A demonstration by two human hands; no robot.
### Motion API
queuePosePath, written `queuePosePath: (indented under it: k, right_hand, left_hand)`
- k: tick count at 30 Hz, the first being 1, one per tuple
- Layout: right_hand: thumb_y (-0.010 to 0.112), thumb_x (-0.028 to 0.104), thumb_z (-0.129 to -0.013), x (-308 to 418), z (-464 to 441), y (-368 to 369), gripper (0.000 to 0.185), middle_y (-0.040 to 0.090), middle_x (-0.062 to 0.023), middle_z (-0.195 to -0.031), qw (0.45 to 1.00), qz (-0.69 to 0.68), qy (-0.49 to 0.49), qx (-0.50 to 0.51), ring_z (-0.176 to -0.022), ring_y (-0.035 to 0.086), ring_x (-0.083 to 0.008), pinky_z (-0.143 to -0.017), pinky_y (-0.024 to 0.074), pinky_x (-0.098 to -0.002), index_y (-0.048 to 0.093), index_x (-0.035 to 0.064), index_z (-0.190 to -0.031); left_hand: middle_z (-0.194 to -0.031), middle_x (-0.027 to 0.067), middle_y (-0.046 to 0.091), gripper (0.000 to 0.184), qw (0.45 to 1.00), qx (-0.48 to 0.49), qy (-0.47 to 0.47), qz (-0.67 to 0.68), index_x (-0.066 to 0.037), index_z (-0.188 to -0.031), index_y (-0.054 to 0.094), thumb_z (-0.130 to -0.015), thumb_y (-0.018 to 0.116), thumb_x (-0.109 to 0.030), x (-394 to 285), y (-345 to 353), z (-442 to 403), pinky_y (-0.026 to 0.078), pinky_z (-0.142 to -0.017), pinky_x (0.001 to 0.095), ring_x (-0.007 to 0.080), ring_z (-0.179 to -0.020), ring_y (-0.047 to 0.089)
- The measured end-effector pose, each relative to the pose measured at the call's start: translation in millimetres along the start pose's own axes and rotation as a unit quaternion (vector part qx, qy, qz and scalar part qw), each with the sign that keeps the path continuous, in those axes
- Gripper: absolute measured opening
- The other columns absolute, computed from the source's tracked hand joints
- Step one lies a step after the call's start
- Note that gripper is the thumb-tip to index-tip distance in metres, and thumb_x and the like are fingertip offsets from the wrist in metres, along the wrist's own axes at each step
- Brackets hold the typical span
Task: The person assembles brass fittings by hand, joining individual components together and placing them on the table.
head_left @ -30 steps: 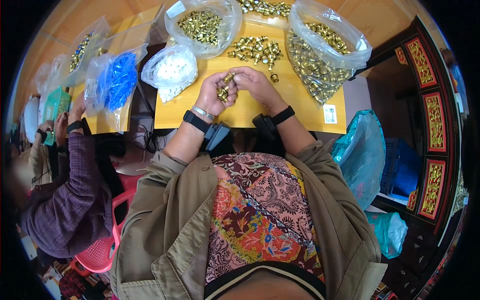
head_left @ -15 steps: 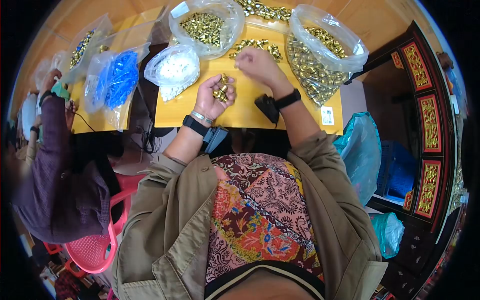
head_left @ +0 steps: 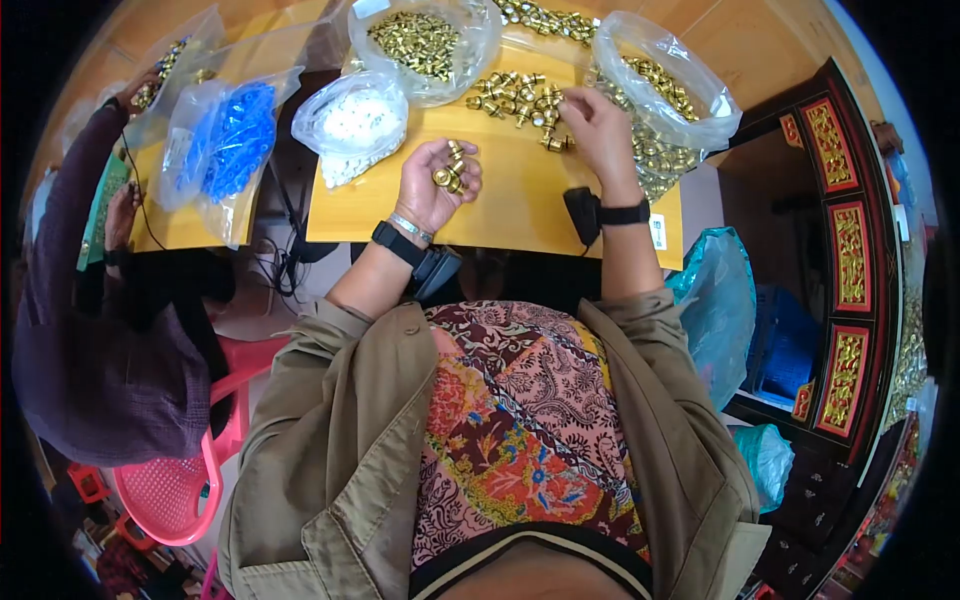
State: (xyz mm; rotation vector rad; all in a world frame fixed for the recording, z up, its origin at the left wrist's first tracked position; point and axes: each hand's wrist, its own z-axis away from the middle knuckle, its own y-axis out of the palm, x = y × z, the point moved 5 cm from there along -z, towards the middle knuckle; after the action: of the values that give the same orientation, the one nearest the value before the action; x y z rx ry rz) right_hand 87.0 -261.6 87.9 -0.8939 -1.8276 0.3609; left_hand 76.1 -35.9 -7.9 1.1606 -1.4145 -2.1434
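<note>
My left hand [head_left: 425, 200] is palm up over the front of the yellow table, its fingers curled around several small brass fittings [head_left: 450, 178]. At the right end of a loose pile of assembled brass fittings [head_left: 515, 95] is my right hand [head_left: 605, 135]. Its fingers are bent and close together, and whatever their tips hold is hidden. Just right of it stands a clear bag of brass fittings [head_left: 665, 150], partly covered by the hand.
An open bag of brass parts [head_left: 415, 48] and a bag of white pieces [head_left: 355, 125] stand on the table [head_left: 360, 215]. Blue pieces [head_left: 240, 140] lie in a bag at left. A co-worker in a purple sleeve [head_left: 65, 215] sits on a pink chair [head_left: 165, 495].
My right hand has moved right, away from my left hand to the pile's right end. The fittings in my left palm have shifted slightly. The co-worker's arm reaches further forward.
</note>
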Motion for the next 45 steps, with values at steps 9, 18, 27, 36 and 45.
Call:
queuePosePath:
  k: [9,18,27,36,45]
  right_hand:
    - [0.068,0.024,-0.075,0,43,8,0.025,0.062,-0.0141,-0.090,0.987,0.153,0.029,0.049,-0.086,0.062,-0.0317,-0.074,0.0499,-0.0409,0.066,0.0081,-0.094]
    - [0.067,0.027,-0.074,-3,45,28,0.023,0.062,-0.0127,-0.083,0.978,0.192,-0.018,0.086,-0.077,0.061,-0.0327,-0.070,0.0496,-0.0428,0.064,0.0072,-0.084]
    - [0.072,0.029,-0.072,-13,56,39,0.027,0.060,-0.0095,-0.068,0.992,0.003,0.060,0.111,-0.064,0.060,-0.0270,-0.058,0.0467,-0.0377,0.062,0.0056,-0.081]
    - [0.069,0.033,-0.072,-11,54,33,0.030,0.061,-0.0120,-0.068,0.996,0.011,0.013,0.087,-0.065,0.061,-0.0295,-0.058,0.0465,-0.0376,0.064,0.0043,-0.079]
    - [0.072,0.020,-0.075,-37,52,40,0.028,0.065,-0.0128,-0.079,0.981,-0.183,0.059,0.017,-0.069,0.062,-0.0223,-0.065,0.0501,-0.0324,0.064,0.0043,-0.098]
  left_hand:
    - [-0.075,0.0121,0.062,0.035,1.000,-0.002,-0.020,0.019,-0.004,-0.080,0.059,-0.089,0.045,-0.035,4,-8,-4,0.043,-0.053,0.0315,0.0238,-0.063,0.059]
    - [-0.075,0.0108,0.062,0.031,0.998,-0.050,-0.047,0.013,-0.004,-0.083,0.059,-0.085,0.047,-0.032,5,-8,-3,0.044,-0.056,0.0323,0.0242,-0.066,0.059]
    - [-0.085,0.0119,0.061,0.026,0.993,-0.072,0.003,-0.094,-0.001,-0.088,0.057,-0.089,0.046,-0.025,-33,97,-62,0.050,-0.061,0.0325,0.0251,-0.077,0.060]
    - [-0.062,0.0073,0.058,0.024,0.963,0.082,0.100,-0.236,-0.007,-0.067,0.055,-0.085,0.048,-0.021,-21,257,-205,0.046,-0.058,0.0311,0.0188,-0.061,0.056]
    - [-0.082,0.0103,0.066,0.027,0.917,0.024,0.214,-0.335,-0.002,-0.089,0.063,-0.089,0.046,-0.024,-41,207,-133,0.048,-0.072,0.0297,0.0196,-0.074,0.062]
